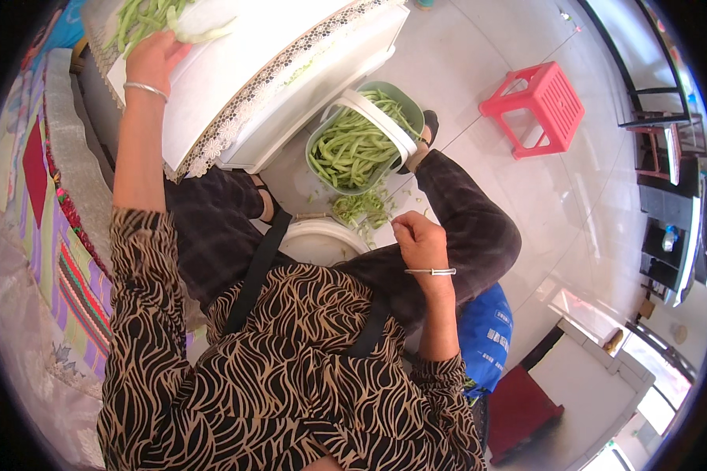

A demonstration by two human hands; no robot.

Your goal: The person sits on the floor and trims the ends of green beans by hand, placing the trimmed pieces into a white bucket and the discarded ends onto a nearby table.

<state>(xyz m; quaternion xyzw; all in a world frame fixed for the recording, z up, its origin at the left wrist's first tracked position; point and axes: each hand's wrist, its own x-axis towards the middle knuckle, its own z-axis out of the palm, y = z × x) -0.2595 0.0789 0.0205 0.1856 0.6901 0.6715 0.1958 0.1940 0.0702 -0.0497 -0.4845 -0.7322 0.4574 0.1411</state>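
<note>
My left hand (153, 56), with a bangle at the wrist, reaches over the white-covered table (206, 82) at upper left. Its fingertips touch a pale green bean pod (209, 35) beside a pile of green beans (144, 20); whether they grip it is unclear. Above my thigh, my right hand (419, 238) is closed, thumb against the curled fingers; nothing can be made out in it. A green plastic basket (314, 168) full of green bean pods (353, 144) stands on the floor between my feet, its white handle (383, 120) upright across it.
Green scraps (362, 209) lie on the tiles below the basket, beside a round white container (318, 241) between my legs. A red plastic stool (542, 109) stands at upper right. A blue bag (486, 341) is by my right leg. Lace trim (235, 115) edges the table.
</note>
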